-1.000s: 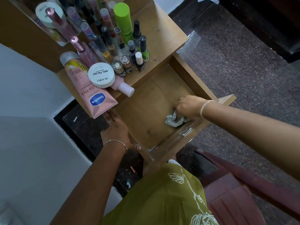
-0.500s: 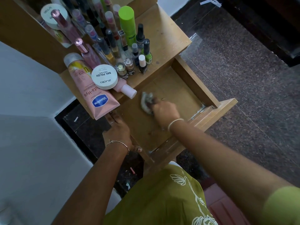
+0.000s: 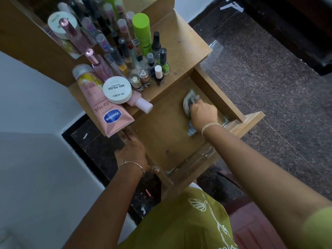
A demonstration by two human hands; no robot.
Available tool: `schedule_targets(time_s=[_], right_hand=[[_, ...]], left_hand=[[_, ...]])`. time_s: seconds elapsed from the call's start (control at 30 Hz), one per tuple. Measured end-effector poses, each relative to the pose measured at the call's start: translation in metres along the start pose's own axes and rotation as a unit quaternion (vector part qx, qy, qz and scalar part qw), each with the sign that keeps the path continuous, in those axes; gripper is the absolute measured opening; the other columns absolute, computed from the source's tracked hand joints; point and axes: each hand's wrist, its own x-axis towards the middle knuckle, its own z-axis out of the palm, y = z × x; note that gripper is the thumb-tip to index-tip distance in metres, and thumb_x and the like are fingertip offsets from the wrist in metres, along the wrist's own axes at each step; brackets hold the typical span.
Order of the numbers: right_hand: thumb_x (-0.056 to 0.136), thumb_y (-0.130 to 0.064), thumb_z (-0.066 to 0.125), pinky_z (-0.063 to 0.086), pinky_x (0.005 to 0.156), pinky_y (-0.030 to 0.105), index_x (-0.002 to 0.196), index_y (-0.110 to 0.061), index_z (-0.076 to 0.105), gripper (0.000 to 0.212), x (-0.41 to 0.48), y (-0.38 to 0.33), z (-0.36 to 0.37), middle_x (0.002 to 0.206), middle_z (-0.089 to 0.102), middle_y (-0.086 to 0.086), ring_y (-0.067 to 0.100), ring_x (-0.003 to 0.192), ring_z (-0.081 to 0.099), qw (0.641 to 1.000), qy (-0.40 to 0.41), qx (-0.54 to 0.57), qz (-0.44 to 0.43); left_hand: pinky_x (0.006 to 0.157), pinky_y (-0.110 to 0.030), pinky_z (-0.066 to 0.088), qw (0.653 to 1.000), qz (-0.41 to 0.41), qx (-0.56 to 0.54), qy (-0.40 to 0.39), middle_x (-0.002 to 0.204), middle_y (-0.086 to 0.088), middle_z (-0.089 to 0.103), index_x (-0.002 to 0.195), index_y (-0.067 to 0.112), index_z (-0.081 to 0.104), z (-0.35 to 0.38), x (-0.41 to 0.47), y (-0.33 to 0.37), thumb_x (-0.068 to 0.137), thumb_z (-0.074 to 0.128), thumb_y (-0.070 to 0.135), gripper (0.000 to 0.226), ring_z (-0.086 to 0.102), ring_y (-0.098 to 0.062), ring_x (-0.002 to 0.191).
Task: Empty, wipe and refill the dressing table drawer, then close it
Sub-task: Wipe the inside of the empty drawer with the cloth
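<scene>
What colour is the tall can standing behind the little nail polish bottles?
The tall can is bright lime green, best seen in the head view.

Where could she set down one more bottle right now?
Bare: the table top between the green nail polish bottle and its right edge; the drawer floor between the left hand and the cloth in the right hand. Crowded: the table top's left half, packed with bottles.

The person wears an olive-green top (image 3: 179,227) printed with a white line drawing of leaves and a flower. Its short sleeve (image 3: 319,229) shows the same green on the right arm. Both forearms are bare. A thin chain bracelet (image 3: 132,164) circles the left wrist, a slim ring (image 3: 126,140) sits on a finger of the left hand (image 3: 132,150), and a pale thread band (image 3: 210,125) circles the right wrist.
</scene>
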Motion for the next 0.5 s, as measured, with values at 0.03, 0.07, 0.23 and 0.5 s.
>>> schedule_targets(time_s=[0.03, 0.07, 0.23, 0.5], right_hand=[[0.076, -0.023, 0.076, 0.04, 0.065, 0.031, 0.118, -0.008, 0.058, 0.048, 0.014, -0.003, -0.007, 0.117, 0.059, 0.008, 0.026, 0.1, 0.065, 1.0, 0.01, 0.02, 0.011], [0.078, -0.021, 0.072, 0.041, 0.067, 0.032, 0.121, -0.007, 0.057, 0.048, 0.027, -0.007, -0.013, 0.121, 0.057, 0.009, 0.027, 0.104, 0.063, 0.999, 0.013, 0.041, 0.022], [0.08, -0.035, 0.072, 0.047, 0.078, 0.038, 0.141, -0.002, 0.039, 0.077, 0.056, -0.023, -0.029, 0.139, 0.046, 0.014, 0.03, 0.118, 0.055, 0.987, -0.021, 0.135, 0.086], [0.061, -0.032, 0.088, 0.049, 0.087, 0.039, 0.138, -0.004, 0.043, 0.093, 0.001, -0.098, -0.007, 0.143, 0.038, 0.018, 0.031, 0.118, 0.053, 0.986, -0.085, 0.133, -0.058]], left_hand=[[0.102, -0.044, 0.038, 1.0, 0.0, 0.004, 0.0, 0.153, -0.03, -0.006, 0.136, -0.008, -0.019, 0.001, 0.0, 0.0, 0.045, 0.084, 0.062, 0.155, 0.037, -0.032, 0.136], [0.102, -0.043, 0.037, 1.0, 0.0, 0.01, 0.001, 0.152, -0.03, -0.008, 0.137, -0.009, -0.019, 0.001, 0.0, 0.0, 0.045, 0.083, 0.063, 0.155, 0.036, -0.032, 0.136], [0.106, -0.045, 0.033, 1.0, 0.003, 0.028, 0.0, 0.149, -0.033, -0.018, 0.137, -0.01, -0.018, 0.003, 0.0, -0.002, 0.044, 0.079, 0.069, 0.156, 0.029, -0.032, 0.14], [0.109, -0.049, 0.028, 0.999, 0.004, 0.037, 0.004, 0.149, -0.033, -0.017, 0.132, -0.012, -0.024, 0.009, 0.004, -0.004, 0.043, 0.078, 0.072, 0.159, 0.033, -0.031, 0.138]])
